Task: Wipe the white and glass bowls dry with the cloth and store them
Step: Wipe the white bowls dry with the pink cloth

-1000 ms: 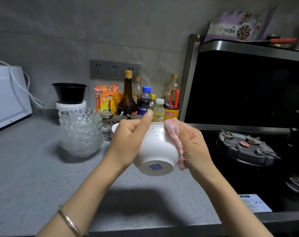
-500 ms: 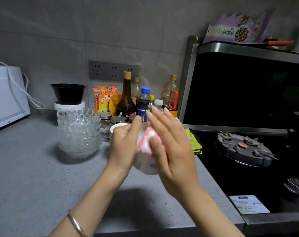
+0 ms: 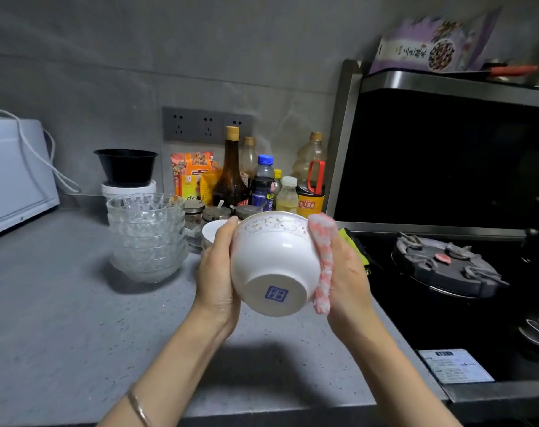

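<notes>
I hold a white bowl (image 3: 272, 260) with a gold rim pattern above the counter, tilted so its base with a blue mark faces me. My left hand (image 3: 215, 269) grips its left side, thumb over the rim. My right hand (image 3: 346, 272) presses a pink and white cloth (image 3: 322, 257) against the bowl's right wall. A stack of several glass bowls (image 3: 148, 235) stands on the counter to the left. Another white bowl (image 3: 212, 230) peeks out behind my left hand.
Bottles and jars (image 3: 262, 183) line the wall behind the bowls. A black bowl (image 3: 126, 164) sits on a white tub. A white appliance (image 3: 12, 171) is at far left. The black stove with a burner (image 3: 446, 266) lies to the right; a yellow cloth (image 3: 356, 245) rests at its edge.
My right hand has swung with the cloth from across the bowl's front back to its right side. The bowl's base is uncovered again and the bowl now sits slightly further right.
</notes>
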Motion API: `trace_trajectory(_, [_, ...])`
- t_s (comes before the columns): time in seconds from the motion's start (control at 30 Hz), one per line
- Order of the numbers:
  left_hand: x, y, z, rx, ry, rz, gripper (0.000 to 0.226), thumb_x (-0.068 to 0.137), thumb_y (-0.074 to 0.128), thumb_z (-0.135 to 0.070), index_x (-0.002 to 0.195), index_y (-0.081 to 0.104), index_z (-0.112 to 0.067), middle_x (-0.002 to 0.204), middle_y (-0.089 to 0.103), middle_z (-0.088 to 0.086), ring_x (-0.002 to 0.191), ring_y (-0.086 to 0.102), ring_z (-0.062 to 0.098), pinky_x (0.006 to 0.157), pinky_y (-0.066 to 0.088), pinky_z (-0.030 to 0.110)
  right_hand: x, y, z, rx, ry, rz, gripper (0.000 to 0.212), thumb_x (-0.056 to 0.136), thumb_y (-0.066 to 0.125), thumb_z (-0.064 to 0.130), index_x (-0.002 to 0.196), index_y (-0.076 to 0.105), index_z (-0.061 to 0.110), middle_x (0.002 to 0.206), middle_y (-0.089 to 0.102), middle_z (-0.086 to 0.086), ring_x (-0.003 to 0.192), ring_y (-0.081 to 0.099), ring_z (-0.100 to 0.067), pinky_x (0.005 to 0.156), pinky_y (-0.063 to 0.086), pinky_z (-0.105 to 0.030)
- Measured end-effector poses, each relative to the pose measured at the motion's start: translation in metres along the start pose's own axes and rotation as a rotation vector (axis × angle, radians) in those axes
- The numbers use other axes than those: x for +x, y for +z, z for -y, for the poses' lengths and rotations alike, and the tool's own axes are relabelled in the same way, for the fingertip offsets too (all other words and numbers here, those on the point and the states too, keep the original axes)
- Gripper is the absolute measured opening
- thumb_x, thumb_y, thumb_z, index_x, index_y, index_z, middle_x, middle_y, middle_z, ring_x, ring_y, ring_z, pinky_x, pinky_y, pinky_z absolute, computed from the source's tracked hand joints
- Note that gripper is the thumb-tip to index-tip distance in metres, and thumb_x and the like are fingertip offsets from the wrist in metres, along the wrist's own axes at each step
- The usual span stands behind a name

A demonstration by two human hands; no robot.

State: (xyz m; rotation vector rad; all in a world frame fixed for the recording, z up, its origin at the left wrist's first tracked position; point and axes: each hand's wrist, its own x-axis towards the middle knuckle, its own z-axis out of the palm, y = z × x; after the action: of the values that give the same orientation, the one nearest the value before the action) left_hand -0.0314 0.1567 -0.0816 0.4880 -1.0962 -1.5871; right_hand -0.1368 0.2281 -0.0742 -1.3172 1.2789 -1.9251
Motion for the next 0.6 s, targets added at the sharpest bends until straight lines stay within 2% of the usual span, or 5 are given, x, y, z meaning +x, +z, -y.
trace_trajectory(0.13, [0.008, -0.005, -0.005, 0.213, -0.007, 0.061, 0.043, 0.09, 0.041, -0.055, 0.078, 0.071, -0.025, 0.078, 0.069, 0.004, 0.082, 0.064, 0.023, 0.072, 0.046, 0.034, 0.01, -0.01, 0.006, -0.037, -0.031, 0.012, 0.022, 0.098, 0.043, 0.025, 0.087, 0.062, 0.026, 0.073, 0.067, 0.009, 0.069, 0.064, -0.005, 0.075, 0.052, -0.025])
trace_trajectory(0.23, [0.008, -0.002, -0.019, 0.364, 0.123, 0.168, 0.057, 0.087, 0.037, -0.056, 0.065, 0.066, -0.011, 0.059, 0.063, 0.0, 0.062, 0.061, 0.013, 0.056, 0.045, 0.019, 0.013, -0.017, 0.008, -0.159, -0.117, 0.038, 0.038, 0.096, 0.049, 0.039, 0.088, 0.063, 0.005, 0.067, 0.065, -0.009, 0.064, 0.062, -0.003, 0.061, 0.053, -0.025])
trace_trajectory(0.33, [0.006, 0.003, -0.018, 0.454, 0.21, 0.227, 0.08, 0.082, 0.054, -0.063, 0.074, 0.054, 0.017, 0.065, 0.058, 0.03, 0.057, 0.059, 0.035, 0.054, 0.042, 0.03, 0.01, -0.015, 0.0, -0.258, -0.189, 0.071, 0.044, 0.087, 0.046, 0.05, 0.082, 0.064, 0.01, 0.069, 0.065, 0.003, 0.063, 0.06, -0.003, 0.054, 0.047, -0.018])
trace_trajectory(0.47, [0.007, 0.006, -0.002, 0.303, 0.155, 0.014, 0.045, 0.086, 0.063, -0.043, 0.066, 0.069, -0.002, 0.072, 0.067, 0.025, 0.062, 0.062, 0.03, 0.059, 0.046, 0.036, -0.007, -0.004, -0.025, -0.355, -0.352, -0.039, 0.041, 0.095, 0.034, 0.051, 0.116, 0.058, 0.025, 0.112, 0.062, 0.016, 0.108, 0.058, -0.005, 0.089, 0.048, -0.03])
trace_trajectory(0.6, [0.007, 0.009, 0.004, 0.17, 0.072, -0.094, 0.035, 0.091, 0.056, -0.034, 0.064, 0.069, -0.016, 0.069, 0.07, 0.007, 0.066, 0.068, 0.022, 0.059, 0.053, 0.029, -0.022, 0.005, -0.038, -0.665, -0.588, -0.038, 0.048, 0.101, 0.028, 0.045, 0.143, 0.038, 0.026, 0.152, 0.031, 0.01, 0.144, 0.023, -0.017, 0.116, 0.022, -0.039])
